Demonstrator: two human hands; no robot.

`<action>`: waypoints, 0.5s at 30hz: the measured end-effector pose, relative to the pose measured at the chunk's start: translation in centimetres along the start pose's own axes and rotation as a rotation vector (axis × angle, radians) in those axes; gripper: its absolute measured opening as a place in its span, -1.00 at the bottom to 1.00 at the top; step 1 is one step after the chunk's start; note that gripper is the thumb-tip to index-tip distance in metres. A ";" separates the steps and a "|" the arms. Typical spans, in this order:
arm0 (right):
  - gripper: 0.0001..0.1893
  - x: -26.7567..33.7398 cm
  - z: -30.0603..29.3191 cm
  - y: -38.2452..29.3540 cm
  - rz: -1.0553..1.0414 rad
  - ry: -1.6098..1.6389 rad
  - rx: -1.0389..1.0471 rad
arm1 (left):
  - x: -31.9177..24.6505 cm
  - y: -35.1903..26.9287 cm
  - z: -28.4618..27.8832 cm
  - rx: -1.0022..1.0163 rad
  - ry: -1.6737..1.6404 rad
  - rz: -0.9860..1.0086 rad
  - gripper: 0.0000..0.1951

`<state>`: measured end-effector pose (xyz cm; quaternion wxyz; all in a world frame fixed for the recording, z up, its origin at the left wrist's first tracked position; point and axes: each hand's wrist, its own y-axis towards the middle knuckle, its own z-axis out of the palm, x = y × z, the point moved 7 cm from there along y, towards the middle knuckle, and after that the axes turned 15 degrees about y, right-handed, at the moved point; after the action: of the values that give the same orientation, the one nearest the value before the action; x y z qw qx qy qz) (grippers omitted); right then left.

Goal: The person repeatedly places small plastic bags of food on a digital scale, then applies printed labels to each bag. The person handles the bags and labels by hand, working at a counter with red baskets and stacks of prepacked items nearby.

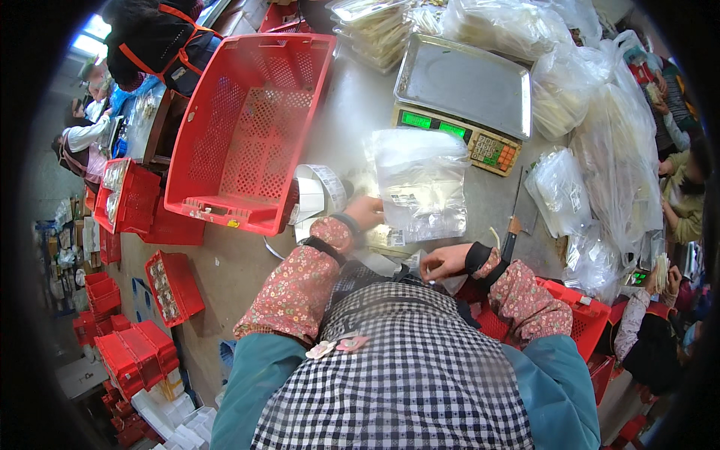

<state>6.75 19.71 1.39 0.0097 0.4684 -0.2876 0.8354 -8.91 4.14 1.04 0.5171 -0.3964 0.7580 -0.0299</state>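
Note:
My left hand point(364, 213) rests by the lower left edge of a stack of clear plastic bags point(422, 185), its fingertips partly hidden there. My right hand point(444, 262) is near the table edge, fingers bent over a small piece of clear plastic close to my apron; whether it grips this is unclear. A roll of printed labels point(326, 183) lies left of the bags. Beyond the bags stands a digital scale point(489, 151) with a bare metal tray point(464, 84). To the right a knife with a wood and black handle point(511, 236) lies on the metal table.
A large red plastic crate point(253, 124) stands at the left on the table. Packed trays point(374, 34) and filled plastic bags point(562, 90) line the far and right sides. Another red crate point(579, 309) is beside my right arm. Co-workers are at both sides.

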 end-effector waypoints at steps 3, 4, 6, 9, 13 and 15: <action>-0.67 1.7 -2.2 -0.5 -0.065 -0.187 -0.172 | -0.9 -0.8 -0.7 -0.004 0.173 0.030 -0.67; -0.65 2.1 -2.8 -0.5 -0.040 -0.240 -0.237 | -1.1 -1.0 -0.9 -0.013 0.204 0.047 -0.66; -0.65 3.5 -4.0 -0.6 -0.069 -0.362 -0.418 | -1.5 -1.2 -1.1 -0.033 0.267 0.079 -0.66; -0.63 5.1 -5.8 -0.4 -0.123 -0.302 -0.656 | -1.5 -1.3 -1.0 -0.053 0.339 0.096 -0.68; -0.57 7.9 -6.3 0.5 -0.510 -0.408 -0.753 | -1.8 -1.6 -0.8 -0.074 0.319 0.183 -0.74; -0.54 8.8 -5.7 1.1 -0.675 -0.599 -0.761 | -2.3 -2.0 -0.9 -0.084 0.311 0.238 -0.77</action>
<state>-2.93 19.39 5.54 0.3609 0.7130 -0.3921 0.4557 -8.11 3.89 4.14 0.3767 -0.3157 0.8709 0.0022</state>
